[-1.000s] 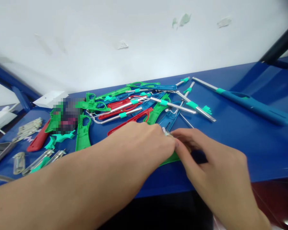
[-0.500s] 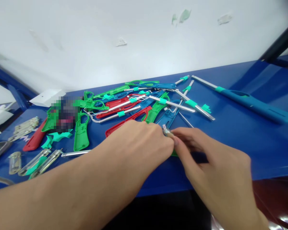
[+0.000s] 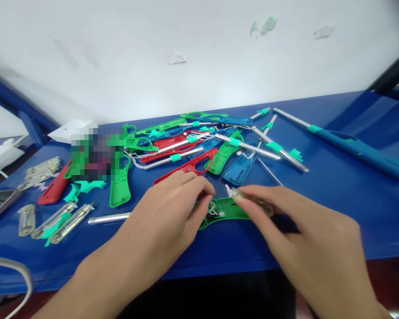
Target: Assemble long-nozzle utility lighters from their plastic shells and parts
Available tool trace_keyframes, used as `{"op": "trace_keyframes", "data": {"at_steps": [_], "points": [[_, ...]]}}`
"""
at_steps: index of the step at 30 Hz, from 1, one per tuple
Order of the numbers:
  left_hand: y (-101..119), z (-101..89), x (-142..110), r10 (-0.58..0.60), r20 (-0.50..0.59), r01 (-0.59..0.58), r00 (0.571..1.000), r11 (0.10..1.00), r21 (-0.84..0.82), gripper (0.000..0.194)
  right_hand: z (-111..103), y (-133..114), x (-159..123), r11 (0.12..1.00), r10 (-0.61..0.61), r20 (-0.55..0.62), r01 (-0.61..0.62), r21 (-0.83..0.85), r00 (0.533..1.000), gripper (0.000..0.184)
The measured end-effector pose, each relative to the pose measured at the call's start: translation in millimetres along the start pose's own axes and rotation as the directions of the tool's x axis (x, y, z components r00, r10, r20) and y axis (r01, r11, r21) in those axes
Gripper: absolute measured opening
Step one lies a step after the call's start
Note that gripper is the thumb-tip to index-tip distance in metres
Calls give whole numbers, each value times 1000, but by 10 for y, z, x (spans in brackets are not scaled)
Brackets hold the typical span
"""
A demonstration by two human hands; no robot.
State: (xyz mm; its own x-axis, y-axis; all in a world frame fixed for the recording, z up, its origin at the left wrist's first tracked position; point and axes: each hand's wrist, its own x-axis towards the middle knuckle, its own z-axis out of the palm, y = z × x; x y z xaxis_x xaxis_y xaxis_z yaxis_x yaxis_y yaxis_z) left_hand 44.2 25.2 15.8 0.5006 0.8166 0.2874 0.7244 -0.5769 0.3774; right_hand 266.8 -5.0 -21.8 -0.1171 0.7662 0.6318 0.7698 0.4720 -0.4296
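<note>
Between the thumb and fingers of my right hand (image 3: 306, 226) is a clear lighter fuel tank (image 3: 257, 204), tilted, with a small pale nozzle at its upper left end. Below it lies a green lighter handle half (image 3: 231, 207), open side up, with white wires and a black part inside. My left hand (image 3: 173, 208) is closed over the left end of this green half, thumb and forefinger pinched together. Whatever those fingers hold is hidden. A silver tube (image 3: 109, 218) sticks out to the left behind my left wrist.
Green, red and blue handle halves and metal tubes (image 3: 249, 146) with green tape are heaped behind my hands. A blue assembled lighter (image 3: 359, 148) lies right. Several clear tanks (image 3: 71, 223), a phone (image 3: 1, 206) and a white cable (image 3: 23, 270) are at left.
My left hand has moved left, away from the tank's nozzle, and the green handle half now shows between my hands. My right hand still holds the tank. The view has shifted slightly.
</note>
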Motion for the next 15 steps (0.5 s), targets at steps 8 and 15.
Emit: {"op": "trace_keyframes", "data": {"at_steps": [8, 15], "points": [[60, 174, -109, -90, -157, 66, 984, 987, -148, 16, -20, 16, 22, 1000, -30, 92, 31, -2, 995, 20], [82, 279, -225, -176, -286, 113, 942, 968, -223, 26, -34, -4, 28, 1000, -26, 125, 27, -4, 992, 16]]}}
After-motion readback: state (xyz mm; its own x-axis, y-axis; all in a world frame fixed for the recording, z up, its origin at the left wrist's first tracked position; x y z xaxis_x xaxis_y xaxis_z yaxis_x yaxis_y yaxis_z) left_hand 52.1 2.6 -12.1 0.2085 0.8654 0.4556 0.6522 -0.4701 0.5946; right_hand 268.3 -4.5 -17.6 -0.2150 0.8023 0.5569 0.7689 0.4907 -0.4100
